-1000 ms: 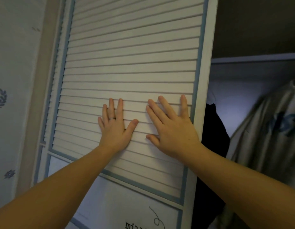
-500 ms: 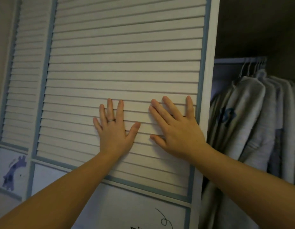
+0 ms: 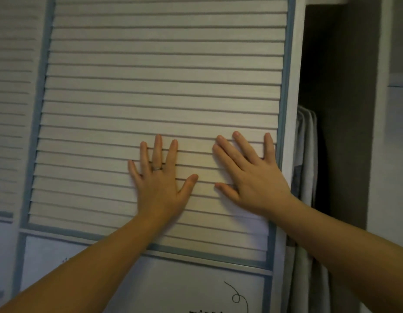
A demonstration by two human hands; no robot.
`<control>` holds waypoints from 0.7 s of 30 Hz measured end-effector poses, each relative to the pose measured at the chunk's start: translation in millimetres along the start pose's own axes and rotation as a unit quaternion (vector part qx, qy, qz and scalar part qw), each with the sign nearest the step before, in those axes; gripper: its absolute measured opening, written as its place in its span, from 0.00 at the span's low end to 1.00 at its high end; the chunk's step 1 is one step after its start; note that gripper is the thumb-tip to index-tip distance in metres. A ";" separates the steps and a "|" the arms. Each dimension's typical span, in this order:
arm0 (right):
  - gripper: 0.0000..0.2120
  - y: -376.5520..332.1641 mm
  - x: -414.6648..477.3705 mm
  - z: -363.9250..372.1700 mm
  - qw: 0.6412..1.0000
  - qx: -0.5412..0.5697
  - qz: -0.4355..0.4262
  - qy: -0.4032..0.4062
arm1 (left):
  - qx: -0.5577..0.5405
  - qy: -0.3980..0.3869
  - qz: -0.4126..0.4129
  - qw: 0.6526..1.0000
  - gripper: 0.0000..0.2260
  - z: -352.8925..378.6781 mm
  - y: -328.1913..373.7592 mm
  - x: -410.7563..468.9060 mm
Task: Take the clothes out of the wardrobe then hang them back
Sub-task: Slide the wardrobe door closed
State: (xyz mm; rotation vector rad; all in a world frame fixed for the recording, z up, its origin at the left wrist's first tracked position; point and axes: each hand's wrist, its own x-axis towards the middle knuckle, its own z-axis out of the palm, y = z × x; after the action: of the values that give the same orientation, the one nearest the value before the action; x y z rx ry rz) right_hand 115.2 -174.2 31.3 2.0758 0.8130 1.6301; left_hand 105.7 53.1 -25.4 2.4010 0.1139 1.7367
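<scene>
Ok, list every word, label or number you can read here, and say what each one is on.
Black lettering at the bottom edge of the door's lower panel: cut off by the frame, unreadable.
Black curl above it: a drawn line, not text.
On the slats and hanging clothes: no text visible.

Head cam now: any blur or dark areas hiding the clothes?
Head view: dim; left hand and right hand on the louvered door fairly sharp; neighbouring door smeared; wardrobe interior near black, only a pale strip of hanging clothes shows.
</scene>
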 end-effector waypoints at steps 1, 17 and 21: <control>0.36 6.9 -6.1 -0.6 1.000 -0.005 0.002 -0.003 | -0.001 0.000 0.002 1.000 0.37 1.6 8.7 -1.6; 0.35 81.2 -78.8 -5.7 0.996 -0.030 0.049 -0.063 | -0.018 0.006 0.011 1.000 0.37 20.4 115.1 -17.3; 0.35 80.8 -78.3 -4.1 0.997 -0.019 0.045 -0.058 | -0.019 0.001 0.008 1.000 0.37 18.8 111.9 -16.9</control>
State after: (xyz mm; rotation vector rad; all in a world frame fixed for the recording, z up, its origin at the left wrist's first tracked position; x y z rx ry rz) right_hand 115.5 -286.5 23.5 2.1852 0.6541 1.5405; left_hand 113.6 -61.4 -26.1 2.3795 0.0615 1.7321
